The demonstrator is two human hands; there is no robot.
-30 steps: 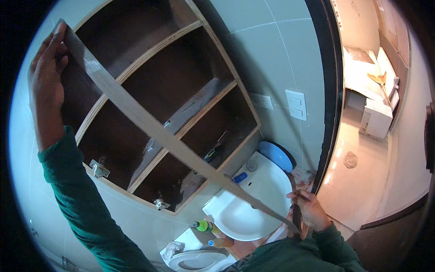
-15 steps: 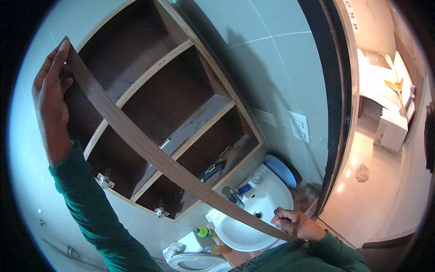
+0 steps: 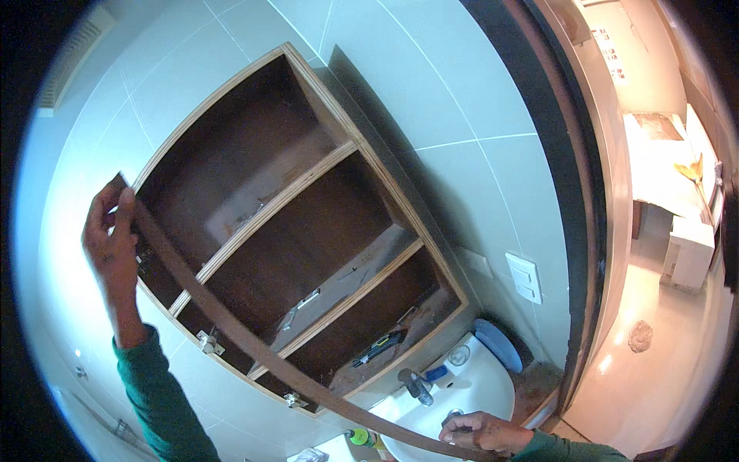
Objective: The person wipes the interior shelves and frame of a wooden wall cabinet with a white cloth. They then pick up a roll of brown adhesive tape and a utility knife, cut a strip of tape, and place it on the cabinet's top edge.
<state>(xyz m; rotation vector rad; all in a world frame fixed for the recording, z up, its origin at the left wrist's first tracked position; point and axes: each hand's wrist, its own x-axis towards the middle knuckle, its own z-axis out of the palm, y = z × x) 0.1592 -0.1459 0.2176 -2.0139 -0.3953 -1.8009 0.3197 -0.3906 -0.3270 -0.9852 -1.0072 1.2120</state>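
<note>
Brown, long, thin, curving strip (image 3: 265, 358) runs from nine to five o'clock, crossing before the open brown wooden cabinet (image 3: 323, 219) — left hand (image 3: 110, 235) pinching its upper end, right hand (image 3: 489, 433) closed on its lower part.

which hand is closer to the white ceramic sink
Right. The right hand overlaps the lower part of the sink in this view; the left hand is well up and left of it, gripping the upper end of the long, thin brown strip.

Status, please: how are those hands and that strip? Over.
Left hand gripping brown strip near upper end. Right hand by its lower part, grip unclear. Strip slants across open cabinet.
</note>
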